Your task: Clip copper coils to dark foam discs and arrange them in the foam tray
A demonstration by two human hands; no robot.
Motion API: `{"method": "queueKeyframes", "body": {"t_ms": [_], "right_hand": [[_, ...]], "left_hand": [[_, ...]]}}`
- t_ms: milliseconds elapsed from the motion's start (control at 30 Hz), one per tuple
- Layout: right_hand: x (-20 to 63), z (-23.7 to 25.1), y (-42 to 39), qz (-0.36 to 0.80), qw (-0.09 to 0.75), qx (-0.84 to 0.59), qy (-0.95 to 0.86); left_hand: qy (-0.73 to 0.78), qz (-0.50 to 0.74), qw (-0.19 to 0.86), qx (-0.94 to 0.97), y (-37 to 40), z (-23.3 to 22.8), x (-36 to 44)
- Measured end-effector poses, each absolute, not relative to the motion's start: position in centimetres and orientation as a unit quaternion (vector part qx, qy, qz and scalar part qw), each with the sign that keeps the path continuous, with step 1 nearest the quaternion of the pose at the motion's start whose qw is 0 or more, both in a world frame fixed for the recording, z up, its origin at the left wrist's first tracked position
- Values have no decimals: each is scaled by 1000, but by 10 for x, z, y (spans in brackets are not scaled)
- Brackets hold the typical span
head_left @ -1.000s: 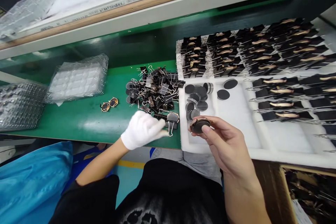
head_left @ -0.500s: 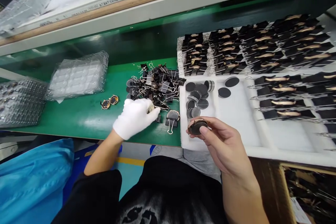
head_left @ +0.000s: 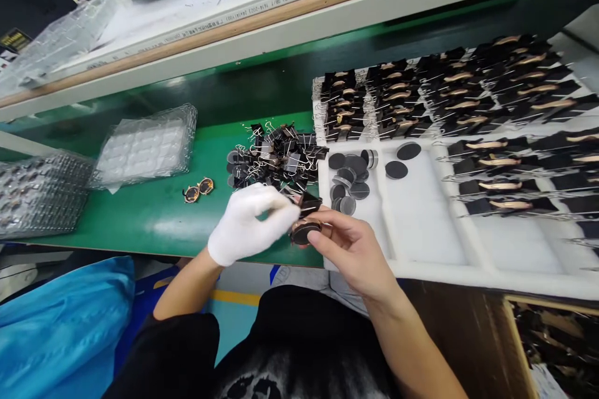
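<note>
Binder clip (head_left: 309, 202) pinched in gloved left hand (head_left: 248, 224), round disc (head_left: 304, 232) gripped by bare right hand (head_left: 349, 249) (touching).

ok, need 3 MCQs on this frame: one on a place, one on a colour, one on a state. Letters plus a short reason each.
1. Where is the loose pile of binder clips?
A. on the green mat, left of the white tray
B. inside the white tray
C. on the upper shelf

2. What colour is the glove on the left hand?
A. blue
B. white
C. black

3. What is the right hand doing?
A. lying flat and empty
B. gripping a clear blister tray
C. pinching a dark round piece

Answers:
1 A, the clips lie on the green mat beside the white tray.
2 B, the glove is plainly white.
3 C, its fingers close on the dark round piece, next to the binder clip in the left hand.
</note>
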State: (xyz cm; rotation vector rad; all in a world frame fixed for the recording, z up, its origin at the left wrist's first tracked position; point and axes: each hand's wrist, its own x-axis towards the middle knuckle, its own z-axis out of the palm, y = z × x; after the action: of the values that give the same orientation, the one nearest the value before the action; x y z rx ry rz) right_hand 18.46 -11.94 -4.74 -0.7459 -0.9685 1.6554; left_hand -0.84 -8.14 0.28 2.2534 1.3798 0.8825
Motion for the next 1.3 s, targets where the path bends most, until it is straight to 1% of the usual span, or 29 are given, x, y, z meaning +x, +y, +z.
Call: {"method": "queueKeyframes", "body": {"t_ms": [67,133,200,267,333,433,533,633,767,833,867,967,1033,1100,1167,1300], "right_hand": [[190,-49,-120,668,510,-322,-435],[195,-51,-122,650,502,-334,-463],[200,-52,-123,635,504,-338,-478],[203,-53,-123,622,509,-338,-489],[207,-54,-123,619,502,-332,-505],[213,-53,-121,627,473,-313,-534],[221,-52,-118,637,446,-295,-555],[226,-51,-116,646,430,-291,-560],[232,-50,-114,650,411,-303,-563],[233,-51,-113,656,434,-317,-530],[232,-51,-113,662,461,-329,-490],[220,-49,-112,670,575,-358,-303],[207,-47,-111,667,620,-363,-198],[194,-45,-111,671,631,-358,-151],[184,-44,-111,672,630,-362,-142],[178,-49,-112,612,657,-399,-184]], "left_hand": [[472,276,96,832,-84,8,-8],[516,214,70,827,-83,15,-9],[559,146,115,808,-81,19,-9],[563,98,191,798,-80,22,-8],[543,80,260,794,-79,21,-6],[522,83,324,784,-80,18,-4],[511,68,348,783,-81,14,-3],[503,52,344,791,-82,9,-1],[489,74,340,800,-81,4,-3],[483,92,351,797,-79,4,-8],[484,103,359,791,-79,5,-10],[485,144,388,770,-78,6,-14],[484,165,404,759,-80,5,-11],[484,179,421,746,-83,1,-4],[485,186,441,732,-87,-5,2],[496,176,458,716,-92,-12,8]]}}
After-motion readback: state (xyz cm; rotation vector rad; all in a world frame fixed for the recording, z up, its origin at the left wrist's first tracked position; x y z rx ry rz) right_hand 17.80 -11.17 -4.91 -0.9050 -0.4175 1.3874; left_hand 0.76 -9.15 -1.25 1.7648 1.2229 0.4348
